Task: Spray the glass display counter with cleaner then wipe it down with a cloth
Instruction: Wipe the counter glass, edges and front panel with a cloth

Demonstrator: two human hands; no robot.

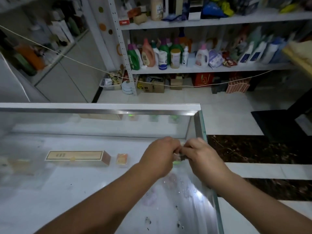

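The glass display counter [84, 191] fills the lower left, its right edge [211, 174] running down the frame. Wet droplets and smears [185, 191] lie on the glass near that edge. My left hand [160, 157] and my right hand [200, 159] meet over the counter's far right corner. Both have their fingers curled round a small pale wad [178, 153] held between them. It is blurred and mostly hidden, with a green spot [176, 163] showing just below it. I cannot tell whether it is the cloth. No spray bottle is visible.
Inside the case lie a long tan box [76, 156] and a small orange packet [121, 159]. Beyond the counter stand white shelves with detergent bottles [148, 54] and cardboard boxes [152, 85] on the floor. A string [67, 58] crosses the aisle. A dark mat [278, 125] lies right.
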